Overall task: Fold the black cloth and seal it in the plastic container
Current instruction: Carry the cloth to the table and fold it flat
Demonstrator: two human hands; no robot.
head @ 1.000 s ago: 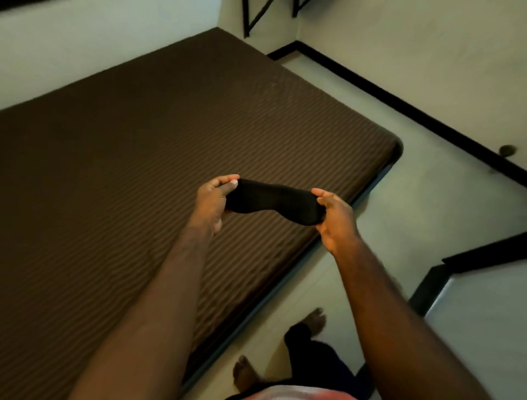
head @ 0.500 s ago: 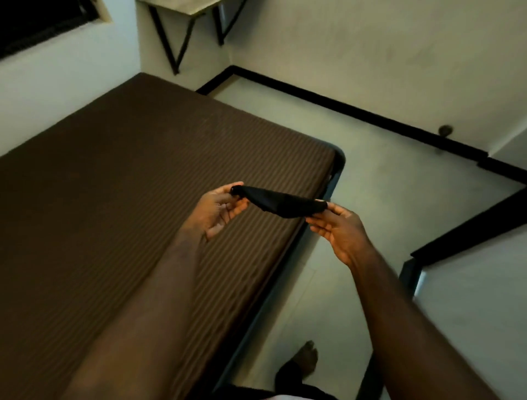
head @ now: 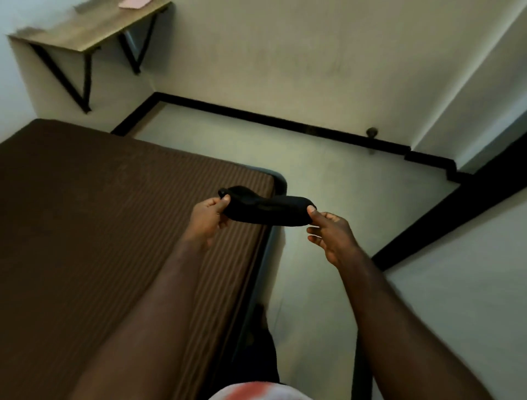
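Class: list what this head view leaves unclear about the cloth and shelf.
Head view:
- Black cloth: folds lost in its darkness; ends covered by the left hand and right hand pinching them.
- Wall shelf: pink item on it, cut by the top edge and blurred.
- No plastic container in view.

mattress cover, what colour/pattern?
Dark brown with fine ribbed stripes on the mattress; clearest in the head view.

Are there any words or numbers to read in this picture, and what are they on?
None can be read.
The black cloth shows no label or print.
The pink sheet on the wooden shelf is too blurred to tell.
The white and red clothing shows no letters.
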